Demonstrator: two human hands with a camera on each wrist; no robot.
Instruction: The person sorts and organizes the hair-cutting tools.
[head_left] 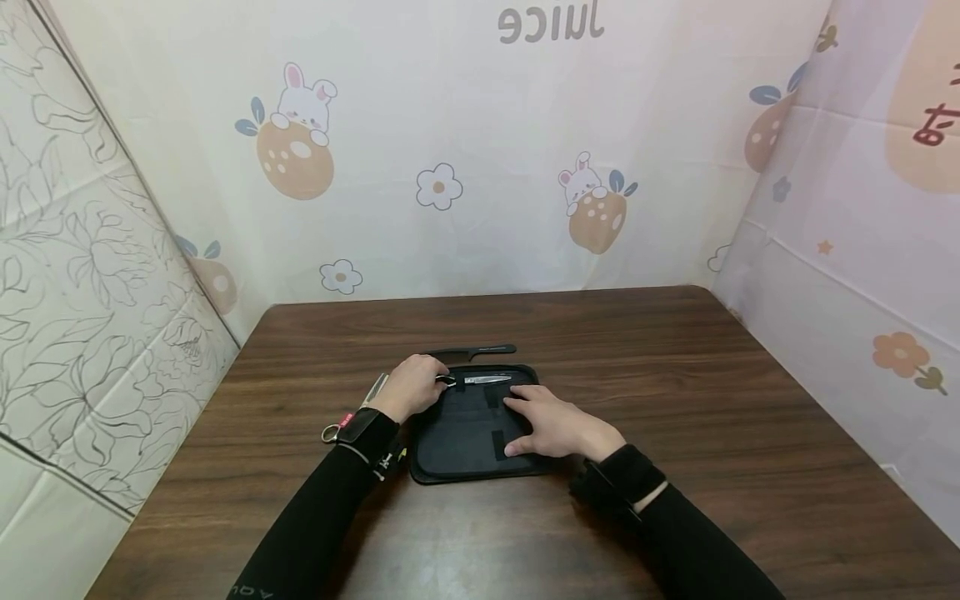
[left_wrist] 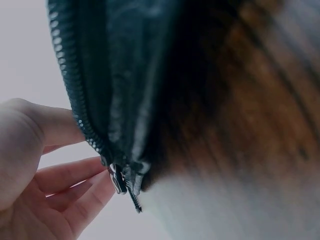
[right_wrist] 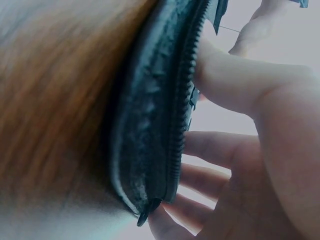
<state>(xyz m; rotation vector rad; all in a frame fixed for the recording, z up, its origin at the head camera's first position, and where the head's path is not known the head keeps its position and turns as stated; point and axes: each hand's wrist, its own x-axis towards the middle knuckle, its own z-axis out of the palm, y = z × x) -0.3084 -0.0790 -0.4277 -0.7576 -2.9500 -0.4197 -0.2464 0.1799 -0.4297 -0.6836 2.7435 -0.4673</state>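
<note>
A black zippered case (head_left: 457, 450) lies open on the table, its zipper teeth showing along the edge in both wrist views. Silver-bladed scissors (head_left: 487, 380) lie across its far part, a dark band over the blade. My left hand (head_left: 411, 388) pinches their dark handles at the case's far left corner; the fingers cover most of the handles. In the left wrist view, a zipper pull (left_wrist: 117, 179) hangs near those fingers. My right hand (head_left: 558, 425) rests on the case's right part, fingers spread, thumb near a black strap (head_left: 498, 446).
Just beyond the case lies a black comb (head_left: 480, 351). Left of my left wrist, a metal tool with a ring handle (head_left: 330, 433) and a red tag (head_left: 347, 419) is partly covered by the wrist. Printed curtains (head_left: 480, 250) hang behind and beside the wooden table (head_left: 637, 333).
</note>
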